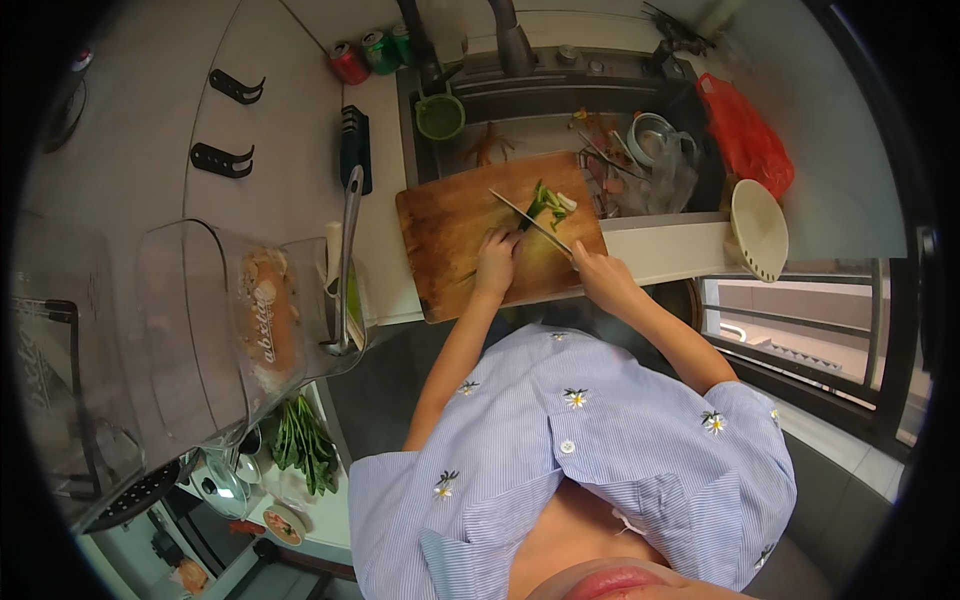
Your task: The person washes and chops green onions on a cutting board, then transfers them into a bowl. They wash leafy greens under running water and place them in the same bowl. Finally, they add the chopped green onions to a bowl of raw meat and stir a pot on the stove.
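Note:
A wooden cutting board (442, 232) lies across the front edge of the sink. My right hand (606, 279) grips a kitchen knife (544, 229), whose blade slants up to the left over the board. Against the blade's left side, my left hand (496, 261) holds down a dark green stalk vegetable, perhaps scallion (527, 220), with bent fingers. Beyond the blade lie cut green and white pieces (553, 201) in a small heap. The lower edge of the blade and part of the stalks are hidden.
The sink (517, 120) holds scraps, a metal bowl (651, 139) and a clear plastic bag (671, 176). On the right are a red bag (750, 142) and a cream colander (759, 229). A ladle (349, 255) and leafy greens (304, 442) are on the left.

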Action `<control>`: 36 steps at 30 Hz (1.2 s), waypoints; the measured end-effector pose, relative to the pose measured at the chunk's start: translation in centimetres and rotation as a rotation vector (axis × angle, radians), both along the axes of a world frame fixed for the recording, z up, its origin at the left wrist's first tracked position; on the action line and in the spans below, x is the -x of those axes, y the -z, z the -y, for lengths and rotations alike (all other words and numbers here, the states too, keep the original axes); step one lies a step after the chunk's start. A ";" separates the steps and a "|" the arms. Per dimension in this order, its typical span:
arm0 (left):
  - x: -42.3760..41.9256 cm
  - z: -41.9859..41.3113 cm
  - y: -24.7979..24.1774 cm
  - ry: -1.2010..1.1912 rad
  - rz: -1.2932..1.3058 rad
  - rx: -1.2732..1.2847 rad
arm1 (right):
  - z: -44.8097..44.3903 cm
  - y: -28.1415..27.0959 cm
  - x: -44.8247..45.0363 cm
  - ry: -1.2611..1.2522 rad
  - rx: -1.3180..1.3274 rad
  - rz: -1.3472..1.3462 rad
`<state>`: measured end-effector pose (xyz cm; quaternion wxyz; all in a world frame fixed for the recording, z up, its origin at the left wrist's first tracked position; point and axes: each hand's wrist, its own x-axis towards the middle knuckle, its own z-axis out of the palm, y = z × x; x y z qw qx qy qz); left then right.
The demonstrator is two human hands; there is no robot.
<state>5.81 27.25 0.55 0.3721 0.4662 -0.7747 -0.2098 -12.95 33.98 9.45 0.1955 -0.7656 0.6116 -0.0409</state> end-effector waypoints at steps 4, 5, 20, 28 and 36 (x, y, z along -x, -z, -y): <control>-0.4 0.3 0.1 0.062 -0.025 -0.007 | 1.8 0.9 -1.5 0.010 0.028 -0.042; -0.5 0.5 0.0 0.074 0.003 -0.032 | 2.0 0.9 -1.3 0.045 0.037 0.010; -2.8 -1.6 0.5 -0.024 -0.034 -0.122 | -0.6 -0.3 -2.1 0.010 -0.083 0.028; -2.6 -0.9 -0.5 0.037 0.072 -0.137 | 3.7 0.4 -2.7 0.085 0.076 0.190; -3.0 -0.2 -1.8 -0.075 0.027 -0.101 | 0.1 -0.7 -1.8 0.070 0.005 0.153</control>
